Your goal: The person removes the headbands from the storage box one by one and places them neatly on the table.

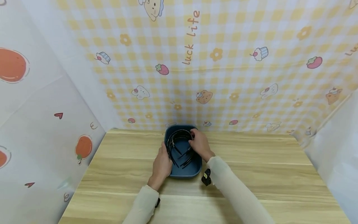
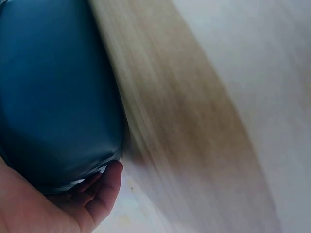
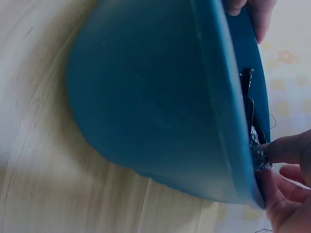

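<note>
A dark blue basin [image 1: 185, 173] with rounded corners stands on the table, and several black headbands [image 1: 177, 150] lie curved together inside it. My left hand [image 1: 162, 163] grips the basin's left side; in the left wrist view its fingers [image 2: 108, 187] curl at the end of the wall. At the far right rim, my right hand [image 1: 200, 143] reaches over the edge. The right wrist view shows its thumb and fingers pinching a glittery black headband [image 3: 256, 145] just inside the rim. Most of the headbands are hidden behind the basin wall there.
The wood-grain table [image 1: 251, 174] extends to both sides of the basin. Close behind the basin rises a yellow checked cloth backdrop [image 1: 232, 77]. A white printed sheet [image 1: 42, 130] hangs along the left side. Black straps with cameras [image 1: 206, 177] are on the wrists.
</note>
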{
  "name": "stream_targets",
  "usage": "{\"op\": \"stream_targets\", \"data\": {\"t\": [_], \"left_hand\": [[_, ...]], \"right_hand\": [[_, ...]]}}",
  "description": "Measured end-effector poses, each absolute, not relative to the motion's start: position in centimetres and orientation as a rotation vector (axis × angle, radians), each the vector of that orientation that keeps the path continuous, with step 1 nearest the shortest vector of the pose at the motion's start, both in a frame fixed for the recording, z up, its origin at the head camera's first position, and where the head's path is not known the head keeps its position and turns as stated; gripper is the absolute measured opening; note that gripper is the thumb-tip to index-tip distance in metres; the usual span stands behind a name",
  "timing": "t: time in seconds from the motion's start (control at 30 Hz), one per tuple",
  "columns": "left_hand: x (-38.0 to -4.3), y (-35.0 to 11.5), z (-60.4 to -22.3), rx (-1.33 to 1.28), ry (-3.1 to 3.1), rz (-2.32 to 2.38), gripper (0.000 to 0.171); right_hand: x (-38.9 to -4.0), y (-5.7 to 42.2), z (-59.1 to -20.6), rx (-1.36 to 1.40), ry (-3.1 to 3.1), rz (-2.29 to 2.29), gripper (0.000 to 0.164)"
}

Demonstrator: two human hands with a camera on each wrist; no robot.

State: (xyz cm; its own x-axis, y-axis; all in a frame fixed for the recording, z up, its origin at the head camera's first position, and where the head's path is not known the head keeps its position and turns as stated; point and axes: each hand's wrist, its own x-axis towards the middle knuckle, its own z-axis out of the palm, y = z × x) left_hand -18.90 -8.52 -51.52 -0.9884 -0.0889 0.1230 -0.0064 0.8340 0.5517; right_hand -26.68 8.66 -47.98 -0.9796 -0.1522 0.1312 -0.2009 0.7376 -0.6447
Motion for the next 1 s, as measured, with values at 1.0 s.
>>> {"op": "stream_targets", "data": {"t": [1.0], "left_hand": [[-19.1,-8.6,-51.5,0.071,-2.884,-0.854,0.069]], "right_hand": [[-27.5,10.2,-46.9,0.196,-2.769,1.272,0.026]]}}
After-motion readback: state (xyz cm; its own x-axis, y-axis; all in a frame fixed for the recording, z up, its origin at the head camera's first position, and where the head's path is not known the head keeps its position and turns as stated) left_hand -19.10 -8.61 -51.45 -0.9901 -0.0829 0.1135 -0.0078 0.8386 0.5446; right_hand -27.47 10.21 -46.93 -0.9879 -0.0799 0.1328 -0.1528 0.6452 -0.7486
